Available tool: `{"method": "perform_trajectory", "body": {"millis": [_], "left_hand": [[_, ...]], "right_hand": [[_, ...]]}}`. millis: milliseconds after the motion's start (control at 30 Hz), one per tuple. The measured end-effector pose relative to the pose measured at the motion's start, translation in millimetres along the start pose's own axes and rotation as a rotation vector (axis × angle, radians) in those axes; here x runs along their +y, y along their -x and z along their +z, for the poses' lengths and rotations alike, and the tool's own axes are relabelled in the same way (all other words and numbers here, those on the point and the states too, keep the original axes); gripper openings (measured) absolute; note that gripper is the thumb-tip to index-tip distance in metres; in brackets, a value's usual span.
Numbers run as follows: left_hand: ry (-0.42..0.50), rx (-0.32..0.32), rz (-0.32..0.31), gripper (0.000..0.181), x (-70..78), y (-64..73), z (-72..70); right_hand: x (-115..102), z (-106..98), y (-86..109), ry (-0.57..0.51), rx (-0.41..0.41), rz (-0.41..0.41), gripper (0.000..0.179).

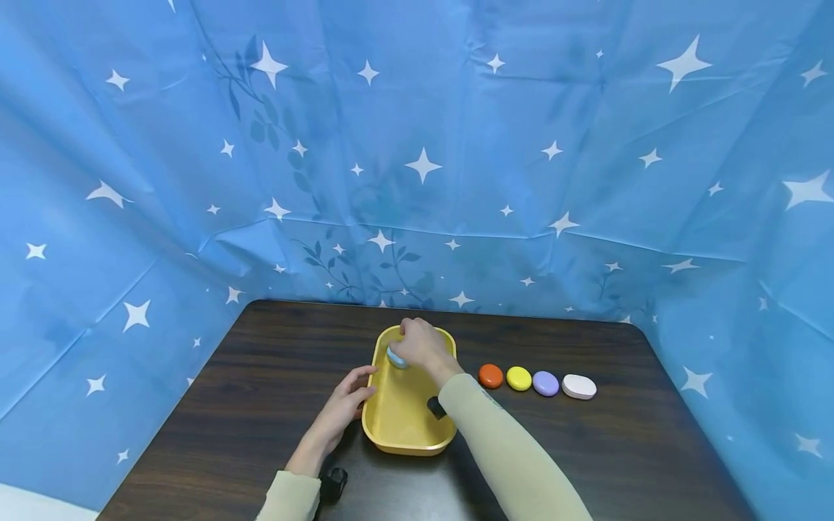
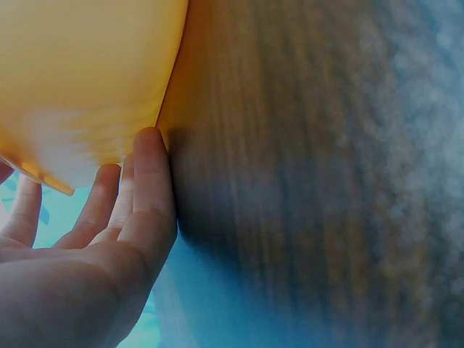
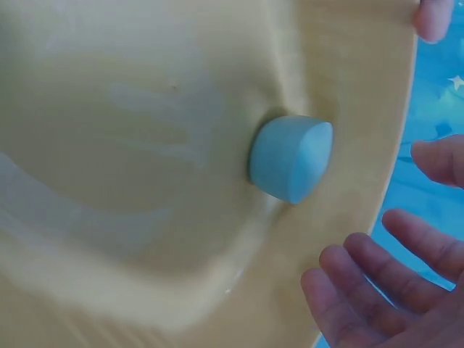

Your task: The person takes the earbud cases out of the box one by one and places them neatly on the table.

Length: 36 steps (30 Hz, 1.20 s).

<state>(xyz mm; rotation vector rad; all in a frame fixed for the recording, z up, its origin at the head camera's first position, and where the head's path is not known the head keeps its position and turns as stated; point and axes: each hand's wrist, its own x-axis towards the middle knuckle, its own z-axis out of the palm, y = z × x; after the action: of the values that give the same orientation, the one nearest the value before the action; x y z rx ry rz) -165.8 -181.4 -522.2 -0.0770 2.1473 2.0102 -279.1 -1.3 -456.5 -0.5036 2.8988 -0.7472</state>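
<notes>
A yellow tray [image 1: 404, 420] with raised walls stands on the dark wooden table. Inside it, at the far left, a light blue soap-like piece [image 3: 286, 158] leans against the wall. My right hand [image 1: 422, 344] is over the tray's far end; in the right wrist view its fingers [image 3: 362, 290] are spread beside the blue piece, apart from it. At the tray's left side is my left hand [image 1: 342, 405], its fairly straight fingers touching the outer wall, as the left wrist view shows, with a fingertip at the rim.
Right of the tray, in a row, lie an orange round piece [image 1: 491, 375], a yellow one [image 1: 518, 378], a purple one [image 1: 545, 383] and a white oval one [image 1: 578, 386]. A blue star-patterned cloth [image 1: 417, 195] hangs behind the table [image 1: 287, 362].
</notes>
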Motion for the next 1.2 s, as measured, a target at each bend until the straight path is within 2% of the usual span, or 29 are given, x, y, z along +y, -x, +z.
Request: {"method": "perform_trajectory", "body": {"millis": [167, 367, 633, 967, 1200], "left_hand": [[0.015, 0.012, 0.002, 0.043, 0.3, 0.8, 1.6], [0.023, 0.025, 0.001, 0.043, 0.5, 2.5, 0.5], [-0.003, -0.007, -0.002, 0.044, -1.3, -0.5, -1.0], [0.007, 0.006, 0.006, 0.043, 0.7, 0.1, -0.1], [0.001, -0.01, 0.005, 0.045, 0.3, 1.0, -0.7]], "right_hand": [[3.8, 7.0, -0.7, -0.017, -0.029, 0.003, 0.037], [7.5, 17.6, -4.4, -0.023, -0.059, 0.004, 0.023], [9.1, 22.4, -1.9, 0.006, -0.062, 0.028, 0.025], [10.1, 24.3, -0.8, 0.002, -0.083, 0.034, 0.028], [14.2, 28.5, -2.0, -0.063, -0.082, 0.059, 0.026]]}}
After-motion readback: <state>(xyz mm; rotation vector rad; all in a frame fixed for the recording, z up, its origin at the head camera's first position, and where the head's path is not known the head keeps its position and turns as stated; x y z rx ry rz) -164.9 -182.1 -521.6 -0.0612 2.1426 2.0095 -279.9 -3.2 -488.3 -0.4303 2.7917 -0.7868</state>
